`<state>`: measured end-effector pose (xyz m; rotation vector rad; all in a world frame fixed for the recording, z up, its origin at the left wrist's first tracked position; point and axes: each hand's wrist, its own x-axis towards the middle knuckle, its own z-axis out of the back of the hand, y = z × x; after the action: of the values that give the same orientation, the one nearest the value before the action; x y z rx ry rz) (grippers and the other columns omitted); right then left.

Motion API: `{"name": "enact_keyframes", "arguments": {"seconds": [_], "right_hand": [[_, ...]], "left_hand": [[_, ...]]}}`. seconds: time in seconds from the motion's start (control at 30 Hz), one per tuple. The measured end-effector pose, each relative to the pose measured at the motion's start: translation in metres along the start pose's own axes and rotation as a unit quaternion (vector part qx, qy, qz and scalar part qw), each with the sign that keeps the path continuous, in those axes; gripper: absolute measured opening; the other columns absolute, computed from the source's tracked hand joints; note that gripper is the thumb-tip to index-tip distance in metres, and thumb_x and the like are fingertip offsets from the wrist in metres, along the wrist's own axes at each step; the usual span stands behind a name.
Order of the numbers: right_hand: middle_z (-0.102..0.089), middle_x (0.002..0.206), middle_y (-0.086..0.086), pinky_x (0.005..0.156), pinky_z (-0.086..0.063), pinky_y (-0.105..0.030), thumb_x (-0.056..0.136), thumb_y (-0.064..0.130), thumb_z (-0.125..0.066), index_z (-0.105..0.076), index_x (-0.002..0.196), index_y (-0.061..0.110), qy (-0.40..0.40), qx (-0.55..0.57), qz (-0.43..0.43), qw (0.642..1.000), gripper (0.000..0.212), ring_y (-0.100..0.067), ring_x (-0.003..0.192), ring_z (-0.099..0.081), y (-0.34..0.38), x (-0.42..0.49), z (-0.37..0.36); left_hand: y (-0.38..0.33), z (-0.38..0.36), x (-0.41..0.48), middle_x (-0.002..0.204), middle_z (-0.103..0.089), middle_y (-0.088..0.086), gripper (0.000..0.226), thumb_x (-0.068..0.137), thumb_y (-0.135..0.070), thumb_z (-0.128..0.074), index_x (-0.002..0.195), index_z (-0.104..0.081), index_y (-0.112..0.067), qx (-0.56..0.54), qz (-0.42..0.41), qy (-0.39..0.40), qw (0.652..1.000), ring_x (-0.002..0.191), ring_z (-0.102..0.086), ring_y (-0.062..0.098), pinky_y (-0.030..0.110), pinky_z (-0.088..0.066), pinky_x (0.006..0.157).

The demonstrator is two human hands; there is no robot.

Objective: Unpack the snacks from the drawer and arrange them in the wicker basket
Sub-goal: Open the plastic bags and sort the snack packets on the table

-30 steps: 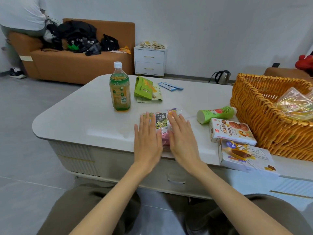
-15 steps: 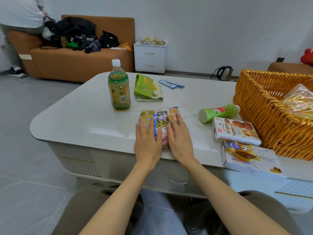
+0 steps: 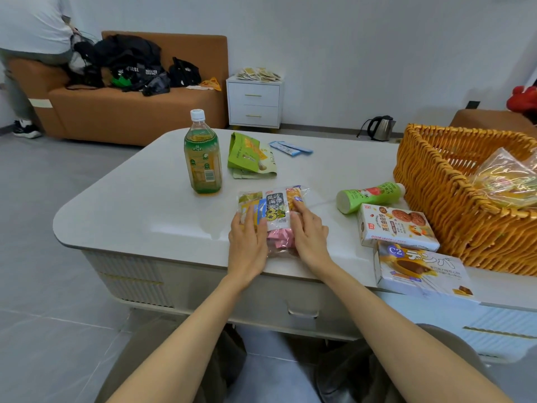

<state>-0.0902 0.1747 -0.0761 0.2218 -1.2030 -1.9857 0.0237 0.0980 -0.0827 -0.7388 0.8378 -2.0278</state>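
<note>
Snack bag [image 3: 274, 210] sits at table [image 3: 139, 210] edge between left hand [image 3: 247, 245] and right hand [image 3: 309, 238].

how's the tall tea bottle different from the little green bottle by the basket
The tea bottle stands upright; the green bottle lies on its side. The tea bottle is clear and shows amber liquid, while the green bottle is opaque. The tea bottle is plainly the larger. It stands well away from the wicker basket, whereas the green bottle's cap end lies close to it. Both rest on the white table.
</note>
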Motion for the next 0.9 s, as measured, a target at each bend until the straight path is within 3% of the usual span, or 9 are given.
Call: {"name": "enact_keyframes", "arguments": {"seconds": [0.1, 0.17, 0.27, 0.53, 0.67, 0.7, 0.77, 0.83, 0.9], "right_hand": [[-0.033, 0.153, -0.001, 0.111, -0.02, -0.041, 0.102, 0.045, -0.031, -0.041, 0.143, 0.036, -0.069, -0.073, -0.039, 0.994, 0.043, -0.025, 0.14, -0.022, 0.006, -0.002, 0.024], [-0.026, 0.157, -0.004, 0.115, -0.017, -0.043, 0.102, 0.043, -0.028, -0.037, 0.146, 0.034, -0.093, -0.149, 0.019, 0.984, 0.045, -0.029, 0.141, -0.02, 0.016, -0.008, 0.032], [-0.019, 0.16, -0.004, 0.119, -0.014, -0.041, 0.099, 0.044, -0.025, -0.03, 0.15, 0.034, -0.048, -0.19, 0.086, 0.977, 0.052, -0.027, 0.145, -0.017, 0.025, -0.015, 0.022], [-0.017, 0.16, 0.0, 0.114, -0.017, -0.025, 0.096, 0.048, -0.013, -0.028, 0.151, 0.024, -0.027, -0.083, 0.073, 0.994, 0.062, -0.011, 0.145, -0.014, 0.008, -0.002, -0.009], [-0.022, 0.16, 0.0, 0.118, -0.014, -0.043, 0.093, 0.063, 0.005, -0.021, 0.152, 0.033, 0.07, -0.191, 0.125, 0.971, 0.071, -0.021, 0.149, -0.012, -0.007, 0.019, 0.011], [-0.022, 0.16, -0.001, 0.118, -0.012, -0.049, 0.093, 0.066, 0.004, -0.022, 0.151, 0.038, 0.062, -0.231, 0.117, 0.964, 0.069, -0.026, 0.148, -0.012, -0.007, 0.022, 0.019], [-0.027, 0.157, -0.006, 0.117, -0.014, -0.051, 0.099, 0.052, -0.031, -0.037, 0.146, 0.036, -0.006, -0.241, 0.081, 0.967, 0.049, -0.036, 0.145, -0.015, -0.004, 0.022, 0.037], [-0.035, 0.151, -0.013, 0.115, -0.022, -0.046, 0.096, 0.028, -0.055, -0.05, 0.139, 0.024, -0.087, -0.208, 0.066, 0.972, 0.044, -0.037, 0.139, -0.023, 0.003, 0.015, 0.052], [-0.036, 0.146, -0.015, 0.109, -0.025, -0.038, 0.093, 0.023, -0.059, -0.045, 0.141, 0.017, -0.095, -0.145, -0.006, 0.985, 0.05, -0.034, 0.134, -0.029, 0.006, 0.006, 0.059]], "left_hand": [[0.0, 0.016, 0.001, 0.158, -0.023, 0.008, 0.062, 0.097, -0.058, -0.019, 0.152, -0.017, -0.03, -0.052, 0.056, -0.022, 0.997, 0.145, -0.016, 0.023, 0.043, -0.019, 0.117], [-0.003, 0.023, 0.001, 0.16, -0.015, 0.003, 0.059, 0.099, -0.054, -0.023, 0.153, -0.013, -0.033, -0.042, 0.064, -0.046, 0.996, 0.147, -0.013, 0.021, 0.042, -0.017, 0.117], [-0.011, 0.022, -0.002, 0.162, -0.005, 0.001, 0.056, 0.1, -0.049, -0.026, 0.153, -0.011, -0.036, 0.012, 0.019, -0.04, 0.999, 0.148, -0.009, 0.022, 0.042, -0.017, 0.118], [-0.017, -0.007, 0.006, 0.161, 0.001, 0.009, 0.058, 0.102, -0.041, -0.03, 0.154, -0.01, -0.023, -0.006, -0.007, -0.022, 1.0, 0.148, 0.003, 0.017, 0.03, -0.003, 0.117], [-0.028, -0.009, -0.001, 0.159, 0.008, 0.018, 0.068, 0.099, -0.047, -0.028, 0.154, -0.003, -0.015, 0.004, 0.063, 0.011, 0.998, 0.147, 0.007, 0.026, 0.03, 0.003, 0.115], [-0.034, -0.01, -0.008, 0.157, 0.01, 0.021, 0.073, 0.095, -0.051, -0.024, 0.154, 0.0, -0.016, 0.014, 0.082, 0.032, 0.996, 0.146, 0.007, 0.03, 0.031, 0.003, 0.114], [-0.045, -0.007, -0.027, 0.155, 0.002, 0.021, 0.066, 0.098, -0.05, -0.025, 0.154, -0.004, -0.023, 0.037, 0.099, 0.073, 0.992, 0.143, 0.001, 0.033, 0.035, 0.002, 0.115], [-0.048, 0.006, -0.04, 0.145, -0.018, 0.015, 0.051, 0.1, -0.042, -0.036, 0.148, -0.032, -0.025, 0.078, 0.069, 0.046, 0.993, 0.134, -0.014, 0.031, 0.038, -0.007, 0.114], [-0.046, 0.021, -0.041, 0.133, -0.028, 0.011, 0.033, 0.096, -0.033, -0.048, 0.126, -0.058, -0.023, 0.08, 0.012, -0.04, 0.996, 0.125, -0.024, 0.03, 0.037, -0.018, 0.11]]}}
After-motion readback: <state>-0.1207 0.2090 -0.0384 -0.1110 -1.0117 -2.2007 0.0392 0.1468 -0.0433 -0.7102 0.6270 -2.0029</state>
